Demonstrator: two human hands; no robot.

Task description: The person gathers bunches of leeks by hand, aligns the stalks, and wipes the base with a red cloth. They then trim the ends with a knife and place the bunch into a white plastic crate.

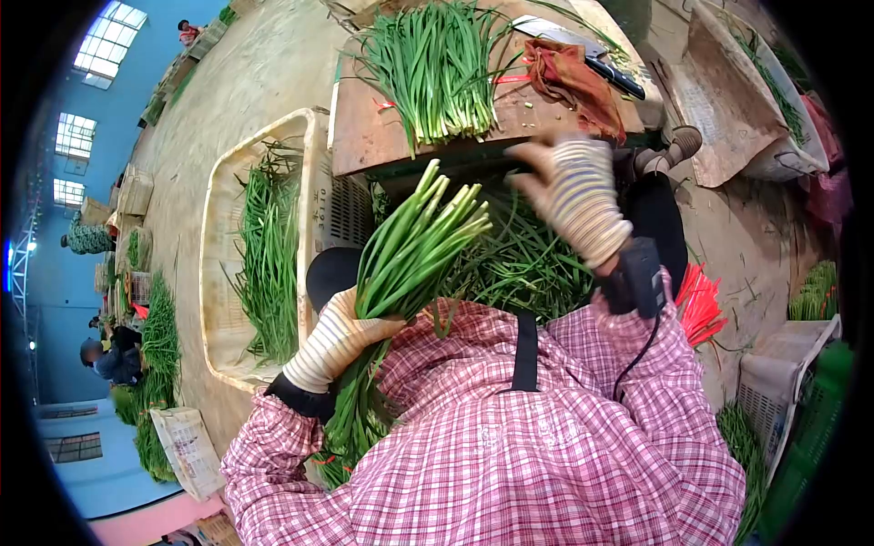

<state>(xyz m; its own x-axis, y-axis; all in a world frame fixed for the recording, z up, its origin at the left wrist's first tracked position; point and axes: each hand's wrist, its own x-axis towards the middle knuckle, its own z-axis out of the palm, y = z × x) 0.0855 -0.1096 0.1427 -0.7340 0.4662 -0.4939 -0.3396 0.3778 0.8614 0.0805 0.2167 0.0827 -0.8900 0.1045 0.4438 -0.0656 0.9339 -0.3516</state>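
My left hand, in a striped fingerless glove, is closed around a bunch of garlic chives. Their pale cut ends point up and away from me, and the leaves hang below my fist. My right hand, in a similar glove, is in the air just off the near edge of the wooden board. Its fingers are blurred but look stretched apart, with nothing visible in them. A larger pile of garlic chives lies on the board beside a red-brown cloth and a black-handled knife.
A white plastic crate with chives stands at left. Loose chives fill the space between my knees. Red ties lie by my right side. More crates stand at right. Another person crouches far left near piled chives.
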